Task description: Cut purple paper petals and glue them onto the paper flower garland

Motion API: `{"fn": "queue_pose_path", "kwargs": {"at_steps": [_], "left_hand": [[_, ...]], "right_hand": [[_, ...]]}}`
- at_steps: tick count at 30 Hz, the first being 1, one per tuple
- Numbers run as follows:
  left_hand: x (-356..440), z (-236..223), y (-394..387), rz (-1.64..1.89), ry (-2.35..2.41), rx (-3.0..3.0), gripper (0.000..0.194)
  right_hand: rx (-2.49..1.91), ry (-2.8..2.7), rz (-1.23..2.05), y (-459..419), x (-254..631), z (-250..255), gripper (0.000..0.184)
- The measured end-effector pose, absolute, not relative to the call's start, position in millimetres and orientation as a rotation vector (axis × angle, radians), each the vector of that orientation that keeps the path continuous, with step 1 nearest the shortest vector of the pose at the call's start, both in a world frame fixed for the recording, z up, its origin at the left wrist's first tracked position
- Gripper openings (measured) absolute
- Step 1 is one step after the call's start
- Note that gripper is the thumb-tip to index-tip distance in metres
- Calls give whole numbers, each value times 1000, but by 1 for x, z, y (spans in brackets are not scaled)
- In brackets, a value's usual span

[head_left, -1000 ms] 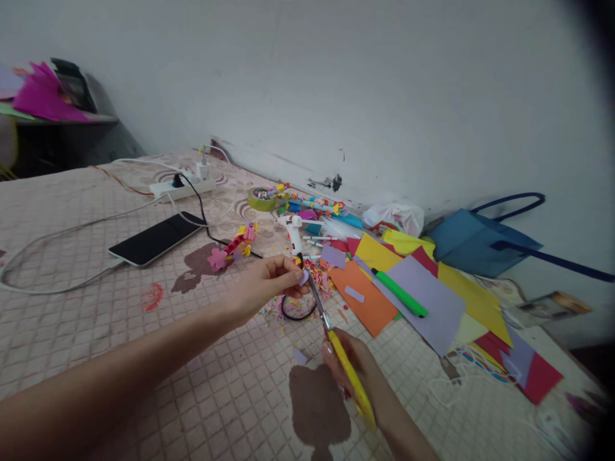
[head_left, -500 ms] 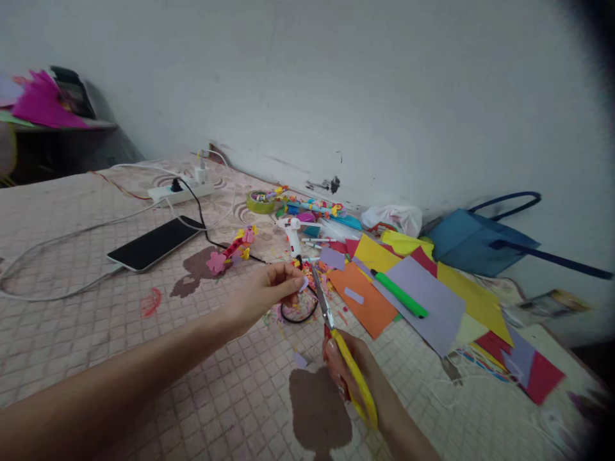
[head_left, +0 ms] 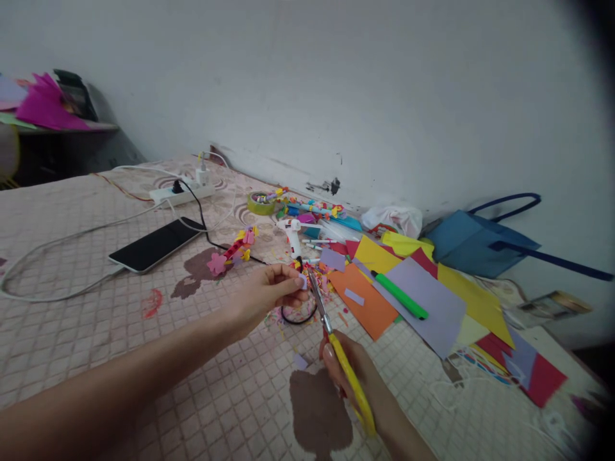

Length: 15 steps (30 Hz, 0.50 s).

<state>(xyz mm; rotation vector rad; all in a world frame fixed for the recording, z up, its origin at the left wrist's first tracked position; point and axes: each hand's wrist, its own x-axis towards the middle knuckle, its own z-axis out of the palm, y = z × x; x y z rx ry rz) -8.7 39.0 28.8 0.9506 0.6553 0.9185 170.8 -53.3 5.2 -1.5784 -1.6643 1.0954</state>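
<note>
Pinched between the thumb and fingers of my left hand (head_left: 276, 289) is a small lilac foam piece (head_left: 302, 282). My right hand (head_left: 353, 368) grips scissors (head_left: 346, 362) with yellow and red handles, their metal blades pointing up and away, tips close beside the lilac piece. Whether the blades touch it I cannot tell. Just beyond my hands lies a white glue gun (head_left: 292, 238), and colourful scraps (head_left: 321, 282) are scattered around its black cord. A lilac offcut (head_left: 300, 362) rests on the cloth below my left hand.
Coloured sheets (head_left: 427, 301) with a green marker (head_left: 400, 294) spread to the right, before a blue bag (head_left: 480, 243). On the left are a phone (head_left: 156, 244), a power strip (head_left: 182, 192) and a flower-decorated red piece (head_left: 233, 248). A tape roll (head_left: 261, 203) sits near the wall.
The scissors have opened and closed slightly while the lilac piece turned a little in my left fingers. Both hands stay in nearly the same place.
</note>
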Motion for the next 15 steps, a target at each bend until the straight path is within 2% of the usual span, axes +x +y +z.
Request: {"fn": "queue_pose_path", "kwargs": {"at_steps": [15], "left_hand": [[-6,33,34,980,695,879,17]], "right_hand": [[-1627,-1667,1027,-54,168,6,36]]}}
